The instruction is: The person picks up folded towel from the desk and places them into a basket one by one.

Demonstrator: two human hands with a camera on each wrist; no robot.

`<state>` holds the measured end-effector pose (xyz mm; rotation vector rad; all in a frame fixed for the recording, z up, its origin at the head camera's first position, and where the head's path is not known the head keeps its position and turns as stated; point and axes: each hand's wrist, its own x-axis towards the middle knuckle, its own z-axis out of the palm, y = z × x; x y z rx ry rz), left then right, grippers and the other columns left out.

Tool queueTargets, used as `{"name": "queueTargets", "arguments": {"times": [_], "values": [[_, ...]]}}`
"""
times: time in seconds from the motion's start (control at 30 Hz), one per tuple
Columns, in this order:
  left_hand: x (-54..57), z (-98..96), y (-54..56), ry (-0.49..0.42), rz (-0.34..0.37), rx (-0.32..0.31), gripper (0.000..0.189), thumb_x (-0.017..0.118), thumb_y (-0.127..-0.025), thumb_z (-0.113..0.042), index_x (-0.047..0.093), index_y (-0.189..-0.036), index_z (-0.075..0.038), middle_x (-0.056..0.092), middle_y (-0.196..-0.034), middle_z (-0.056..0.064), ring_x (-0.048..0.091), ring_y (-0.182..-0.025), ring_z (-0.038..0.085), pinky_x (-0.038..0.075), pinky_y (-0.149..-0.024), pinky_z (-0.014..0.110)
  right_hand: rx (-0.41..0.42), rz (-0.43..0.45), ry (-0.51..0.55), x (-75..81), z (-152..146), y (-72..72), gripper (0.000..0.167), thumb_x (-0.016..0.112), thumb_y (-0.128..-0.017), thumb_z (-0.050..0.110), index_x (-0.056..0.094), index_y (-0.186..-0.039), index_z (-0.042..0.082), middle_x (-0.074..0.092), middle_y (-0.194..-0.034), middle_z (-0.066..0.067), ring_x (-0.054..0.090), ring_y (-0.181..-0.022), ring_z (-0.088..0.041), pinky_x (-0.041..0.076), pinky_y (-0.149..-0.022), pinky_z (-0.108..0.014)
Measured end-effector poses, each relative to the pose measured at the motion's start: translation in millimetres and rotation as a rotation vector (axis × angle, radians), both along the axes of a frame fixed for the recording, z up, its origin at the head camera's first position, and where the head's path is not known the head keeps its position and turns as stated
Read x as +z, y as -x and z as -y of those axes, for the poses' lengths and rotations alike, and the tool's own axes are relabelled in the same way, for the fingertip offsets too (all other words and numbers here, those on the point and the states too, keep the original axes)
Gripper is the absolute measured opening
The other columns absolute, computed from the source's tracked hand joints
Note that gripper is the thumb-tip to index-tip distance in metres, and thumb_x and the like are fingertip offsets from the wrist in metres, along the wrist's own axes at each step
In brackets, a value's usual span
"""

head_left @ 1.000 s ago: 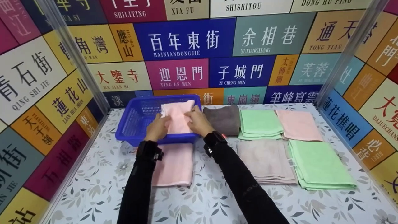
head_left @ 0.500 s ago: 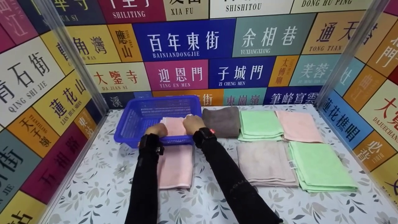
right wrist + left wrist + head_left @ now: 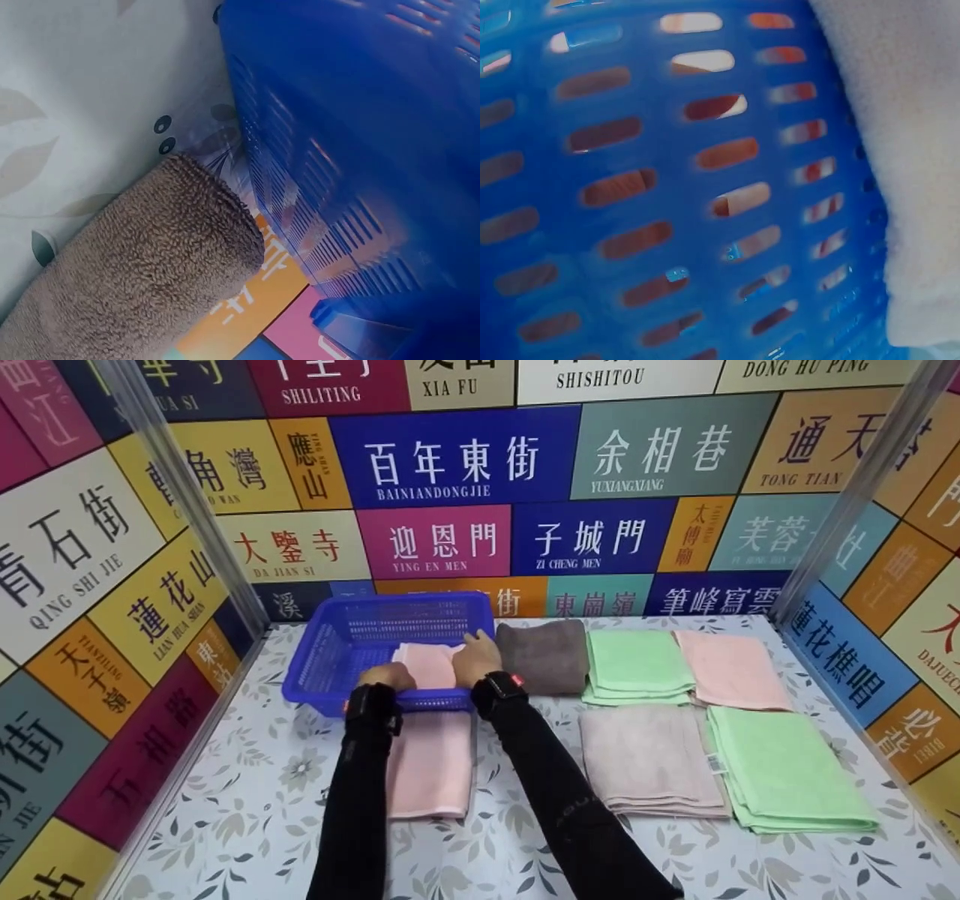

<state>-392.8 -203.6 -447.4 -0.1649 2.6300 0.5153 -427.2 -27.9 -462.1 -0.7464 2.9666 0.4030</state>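
A folded pink towel [image 3: 429, 664] lies inside the blue plastic basket [image 3: 319, 660], toward its right end. My left hand [image 3: 390, 676] reaches over the basket's front rim to the towel's left edge; its fingertips are hidden. At the towel's right edge is my right hand [image 3: 476, 658], with fingers extended near the basket's right wall. The left wrist view shows the slotted basket wall [image 3: 652, 210] beside a pale cloth [image 3: 911, 172], with no fingers in view. In the right wrist view, the basket's side [image 3: 375, 150] stands beside a grey-brown towel [image 3: 150, 262].
A second pink towel [image 3: 431, 772] lies in front of the basket. To the right are folded towels: dark grey [image 3: 541, 656], green [image 3: 637, 660], pink [image 3: 735, 667], beige [image 3: 649, 761] and green [image 3: 784, 769]. Printed panels [image 3: 465, 457] enclose the patterned table [image 3: 255, 810].
Both hands have lowered the pink towel from above the rim into the basket. Over the last half second, the right hand's fingers have lifted slightly from the towel's edge.
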Motion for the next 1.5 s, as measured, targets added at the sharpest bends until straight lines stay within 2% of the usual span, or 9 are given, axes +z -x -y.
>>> {"name": "queueTargets", "arguments": {"times": [0.27,0.47,0.63,0.73,0.83,0.93,1.03,1.27,1.5], "values": [[-9.7,-5.7,2.5,0.122,-0.215,0.002,0.039,0.058,-0.098,-0.031,0.074,-0.122,-0.005,0.074,-0.115,0.013,0.067,-0.106,0.03,0.048,-0.107,0.055,0.001,-0.131,0.368,-8.5,-8.3,8.9,0.025,0.075,-0.09,0.032,0.082,-0.107,0.015,0.073,-0.122,-0.008,0.054,-0.132,-0.031,0.041,-0.116,-0.046],[-23.7,-2.9,-13.4,0.027,-0.874,0.092,0.025,0.062,-0.101,-0.027,0.077,-0.115,-0.013,0.076,-0.115,0.013,0.071,-0.102,0.039,0.056,-0.085,0.058,0.022,-0.265,0.815,-11.5,-25.7,-0.5,0.033,0.07,-0.089,0.012,0.077,-0.121,0.009,0.067,-0.123,-0.013,0.059,-0.117,-0.032,0.051,-0.102,-0.044],[-36.9,17.5,-65.0,-0.056,-1.235,-0.047,0.011,0.071,-0.094,-0.022,0.067,-0.095,-0.011,0.066,-0.086,0.008,0.063,-0.074,0.03,0.051,-0.062,0.048,-0.057,-0.175,1.1,-25.4,-43.4,-16.2,0.052,0.07,-0.09,0.009,0.062,-0.141,0.002,0.056,-0.147,-0.017,0.053,-0.138,-0.036,0.041,-0.118,-0.043],[-47.3,36.1,-99.8,-0.028,-1.153,-0.14,0.022,0.077,-0.09,-0.026,0.06,-0.082,-0.013,0.058,-0.071,0.001,0.053,-0.059,0.021,0.042,-0.051,0.039,-0.117,-0.116,1.187,-31.4,-51.2,-21.1,0.056,0.069,-0.092,0.009,0.056,-0.145,-0.003,0.051,-0.153,-0.019,0.049,-0.143,-0.037,0.036,-0.122,-0.044],[-59.0,51.0,-122.5,-0.025,-0.864,-0.152,0.032,0.082,-0.085,-0.038,0.064,-0.094,-0.014,0.061,-0.074,0.002,0.053,-0.058,0.019,0.043,-0.054,0.037,-0.15,-0.08,1.218,-33.1,-55.2,-21.6,0.057,0.065,-0.093,0.009,0.053,-0.147,-0.005,0.049,-0.155,-0.018,0.048,-0.143,-0.038,0.035,-0.123,-0.044],[-68.7,57.5,-132.0,-0.032,-0.569,-0.126,0.063,0.082,-0.082,-0.052,0.06,-0.128,-0.014,0.068,-0.103,0.014,0.065,-0.076,0.029,0.055,-0.067,0.046,-0.163,-0.062,1.217,-32.6,-55.4,-20.2,0.058,0.064,-0.094,0.01,0.051,-0.147,-0.006,0.047,-0.157,-0.018,0.047,-0.144,-0.038,0.034,-0.124,-0.044],[-74.2,55.0,-133.2,-0.093,-0.405,-0.089,0.077,0.081,-0.082,-0.052,0.049,-0.142,-0.017,0.062,-0.124,0.021,0.067,-0.093,0.038,0.058,-0.08,0.056,-0.178,-0.048,1.199,-31.8,-54.7,-19.0,0.058,0.065,-0.094,0.011,0.05,-0.148,-0.005,0.046,-0.157,-0.017,0.047,-0.144,-0.038,0.033,-0.124,-0.043],[-75.2,28.1,-132.1,-0.213,-0.327,-0.053,0.067,0.083,-0.083,-0.037,0.05,-0.138,-0.016,0.064,-0.119,0.021,0.065,-0.097,0.034,0.057,-0.087,0.055,-0.156,-0.034,1.162,-30.5,-58.7,-17.8,0.058,0.065,-0.096,0.012,0.05,-0.148,-0.006,0.046,-0.158,-0.017,0.048,-0.144,-0.038,0.034,-0.124,-0.043],[-75.5,-30.5,-129.0,-0.159,-0.391,-0.169,0.068,0.083,-0.085,-0.038,0.049,-0.135,-0.007,0.065,-0.114,0.025,0.067,-0.095,0.038,0.057,-0.087,0.055,-0.086,0.074,1.122,-24.2,-85.7,-29.8,0.058,0.058,-0.106,0.034,0.047,-0.153,0.001,0.045,-0.16,-0.016,0.042,-0.149,-0.034,0.03,-0.126,-0.047]]}}
